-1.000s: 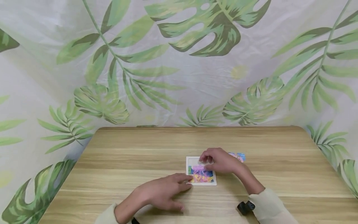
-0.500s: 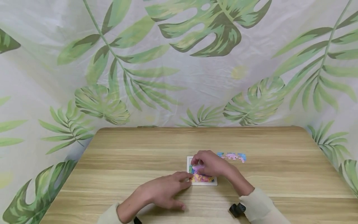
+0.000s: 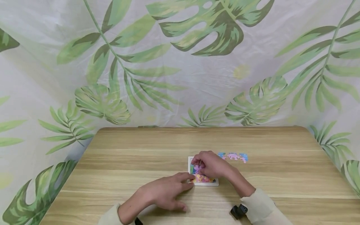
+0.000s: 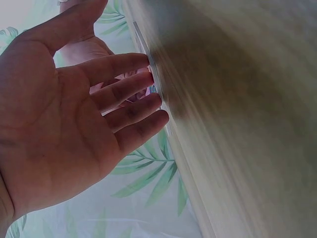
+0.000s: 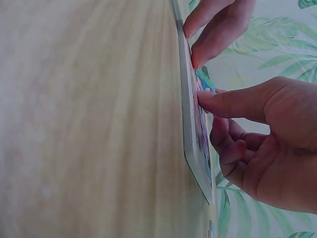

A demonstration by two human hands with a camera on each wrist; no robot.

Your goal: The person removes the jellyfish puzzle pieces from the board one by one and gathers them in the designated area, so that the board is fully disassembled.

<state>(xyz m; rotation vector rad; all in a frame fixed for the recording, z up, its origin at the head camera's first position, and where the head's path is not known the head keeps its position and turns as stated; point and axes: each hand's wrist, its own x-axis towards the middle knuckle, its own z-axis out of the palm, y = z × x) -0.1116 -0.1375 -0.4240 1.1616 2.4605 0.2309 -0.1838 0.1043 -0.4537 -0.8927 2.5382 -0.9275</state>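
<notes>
Two hands are seen at work over a small square puzzle board (image 3: 203, 182), a thin flat card with a white border and a brightly printed picture in pink, yellow, blue and green. The board lies flat near the middle of a wooden table (image 3: 126, 150), whose top is pale, smooth and streaked with a long straight grain and whose corners are rounded. In the right wrist view the board (image 5: 194, 148) is shown edge-on as a slim grey slab resting directly on the wood.

The left hand (image 3: 166, 193) is laid palm down with its fingers nearly straight and slightly spread; its fingertips (image 4: 151, 79) are pressed against the board's near left edge. Nothing is gripped by it. The right hand (image 3: 212, 164) is held over the board with its fingers curled, and the fingertips (image 5: 205, 99) are pressed down on the printed surface, where a small pink puzzle piece (image 3: 197, 168) lies beneath them. Whether that piece is pinched or merely pushed cannot be told.

The board's sides run roughly parallel to the table's edges, and no long axis is shown by its square outline. Just beyond the right hand, a short row of loose pieces (image 3: 233, 156) in blue and pink is laid on the wood, stretched left to right. A leaf-printed cloth (image 3: 180, 62), faintly creased, hangs behind the table.
</notes>
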